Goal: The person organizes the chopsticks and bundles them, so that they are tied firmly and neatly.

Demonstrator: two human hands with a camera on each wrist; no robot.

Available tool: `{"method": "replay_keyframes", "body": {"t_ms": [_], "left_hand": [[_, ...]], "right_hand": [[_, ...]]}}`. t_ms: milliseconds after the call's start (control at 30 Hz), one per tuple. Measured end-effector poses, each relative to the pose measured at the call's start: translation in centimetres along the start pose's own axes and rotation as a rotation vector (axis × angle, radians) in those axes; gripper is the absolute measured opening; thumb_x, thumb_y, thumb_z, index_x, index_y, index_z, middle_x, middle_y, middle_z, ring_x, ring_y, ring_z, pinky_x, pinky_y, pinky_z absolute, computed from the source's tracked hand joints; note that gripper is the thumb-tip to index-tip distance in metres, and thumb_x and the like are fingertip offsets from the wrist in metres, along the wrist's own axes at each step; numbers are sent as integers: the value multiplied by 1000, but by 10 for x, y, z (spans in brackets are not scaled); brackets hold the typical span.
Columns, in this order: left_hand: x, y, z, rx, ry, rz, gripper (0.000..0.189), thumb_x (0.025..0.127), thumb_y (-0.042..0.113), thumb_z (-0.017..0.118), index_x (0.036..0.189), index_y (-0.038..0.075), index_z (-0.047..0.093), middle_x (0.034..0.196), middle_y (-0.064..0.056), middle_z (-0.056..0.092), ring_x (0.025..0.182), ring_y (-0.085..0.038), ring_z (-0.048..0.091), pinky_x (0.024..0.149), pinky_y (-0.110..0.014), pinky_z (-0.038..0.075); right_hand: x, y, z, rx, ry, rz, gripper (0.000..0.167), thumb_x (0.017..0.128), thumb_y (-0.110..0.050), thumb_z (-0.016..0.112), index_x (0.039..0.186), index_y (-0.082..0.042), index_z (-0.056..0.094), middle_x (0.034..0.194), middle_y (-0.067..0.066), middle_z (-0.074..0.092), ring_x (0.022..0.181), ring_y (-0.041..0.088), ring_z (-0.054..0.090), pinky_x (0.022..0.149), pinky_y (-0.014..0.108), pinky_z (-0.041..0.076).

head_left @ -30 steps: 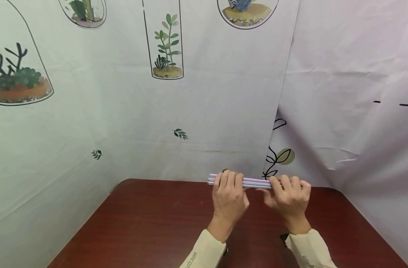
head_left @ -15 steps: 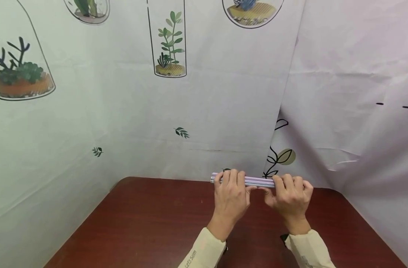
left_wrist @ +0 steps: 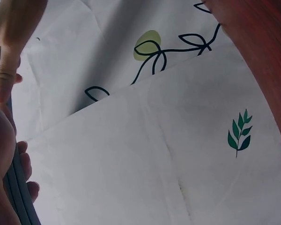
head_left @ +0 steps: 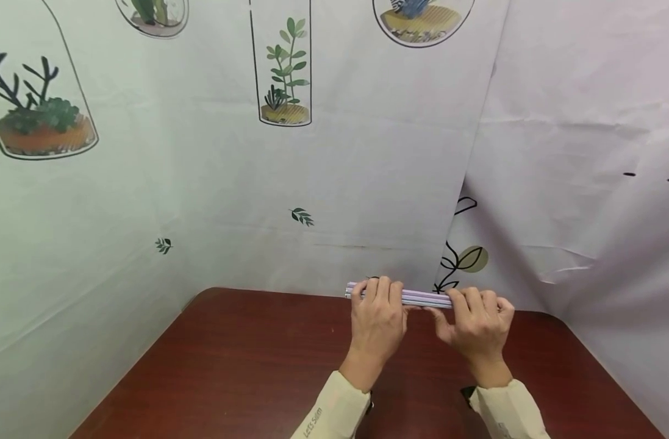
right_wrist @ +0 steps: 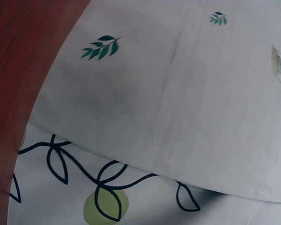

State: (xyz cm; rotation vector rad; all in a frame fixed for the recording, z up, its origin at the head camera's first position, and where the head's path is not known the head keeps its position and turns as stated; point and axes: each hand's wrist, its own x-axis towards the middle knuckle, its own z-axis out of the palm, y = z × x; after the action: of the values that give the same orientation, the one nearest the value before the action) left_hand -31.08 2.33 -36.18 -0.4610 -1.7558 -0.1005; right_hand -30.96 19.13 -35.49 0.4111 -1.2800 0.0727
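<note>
- Head view: the rod bundle (head_left: 426, 298), lilac and pale blue, spans the gap between the left hand (head_left: 375, 323) and the right hand (head_left: 479, 326). Both hands grip it from above, fingers curled over; it appears raised off the table (head_left: 230, 366).
- Its left end projects just beyond the left hand; its right end is hidden by the right hand. Before shifting either hand, secure the bundle with the other — loose rods could slide or fan out.
- Left wrist view: the left hand's fingers wrap the bundle; the thumbs seem to meet between the hands. Apply equal, moderate pressure on both sides to hold the rods parallel.
- Right wrist view: only printed cloth (right_wrist: 131, 103) and table show — right-hand grip cannot be verified here.
</note>
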Motion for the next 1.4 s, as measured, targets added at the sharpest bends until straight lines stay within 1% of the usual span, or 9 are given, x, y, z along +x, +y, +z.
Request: {"method": "replay_keyframes", "body": {"t_ms": [200, 400, 500, 900, 1067, 1200, 1267, 1333, 1400], "left_hand": [[1, -1, -2, 4, -19, -11, 23, 82, 34, 68, 89, 14, 60, 84, -1, 54, 85, -19, 54, 87, -38, 39], [-1, -5, -3, -1, -44, -32, 30, 95, 42, 53, 89, 13, 60, 83, -1, 53, 84, -20, 53, 86, -38, 39], [0, -6, -3, -7, -49, -41, 27, 95, 38, 53, 89, 13, 60, 83, -1, 52, 83, -20, 52, 86, -39, 39], [2, -8, -5, 4, -82, -32, 25, 93, 37, 56, 87, 13, 59, 81, 0, 51, 81, -19, 51, 83, -37, 38], [3, -9, -5, 10, -106, -33, 25, 89, 38, 62, 88, 14, 60, 83, 0, 52, 83, -19, 51, 85, -37, 38], [3, -10, -5, 19, -126, -35, 27, 86, 40, 66, 88, 14, 59, 83, 0, 51, 84, -19, 51, 85, -36, 38], [3, -10, -6, 20, -140, -37, 29, 86, 43, 66, 88, 14, 59, 83, 0, 51, 84, -19, 51, 85, -36, 38], [3, -10, -6, 18, -158, -40, 32, 88, 46, 64, 89, 15, 59, 83, 0, 51, 85, -19, 51, 85, -36, 38], [3, -10, -7, 14, -175, -45, 33, 89, 48, 62, 89, 15, 59, 83, 1, 52, 85, -19, 51, 86, -36, 38]], "right_hand": [[5, 0, -3, 53, -59, 17, 57, 86, -55, 57, 74, 0, 63, 64, 14, 52, 56, 37, 43, 63, 52, 26], [6, 2, -5, 138, -164, 11, 48, 85, -46, 60, 81, 0, 70, 69, 13, 58, 57, 36, 47, 63, 53, 29], [7, 5, -8, 188, -226, 5, 45, 86, -43, 61, 86, 1, 72, 74, 13, 62, 60, 35, 50, 64, 54, 31], [22, 27, -28, 325, -554, 68, 58, 93, -59, 53, 95, -4, 73, 84, 9, 69, 76, 30, 59, 69, 49, 35], [28, 42, -37, 412, -573, 179, 66, 91, -66, 53, 105, -4, 71, 90, 8, 70, 83, 25, 58, 75, 47, 33], [29, 63, -45, 424, -471, 316, 42, 96, -37, 60, 107, 1, 70, 84, 11, 68, 82, 10, 56, 73, 40, 33], [26, 76, -50, 360, -485, 403, 27, 93, -20, 62, 107, 1, 70, 79, 10, 67, 75, 1, 54, 69, 32, 36], [22, 89, -55, 272, -611, 500, 20, 90, -11, 63, 107, -2, 70, 76, 8, 67, 70, -3, 53, 62, 29, 38], [12, 101, -59, 225, -832, 554, 17, 89, -10, 65, 105, -4, 69, 74, 4, 67, 65, 1, 55, 57, 28, 40]]}}
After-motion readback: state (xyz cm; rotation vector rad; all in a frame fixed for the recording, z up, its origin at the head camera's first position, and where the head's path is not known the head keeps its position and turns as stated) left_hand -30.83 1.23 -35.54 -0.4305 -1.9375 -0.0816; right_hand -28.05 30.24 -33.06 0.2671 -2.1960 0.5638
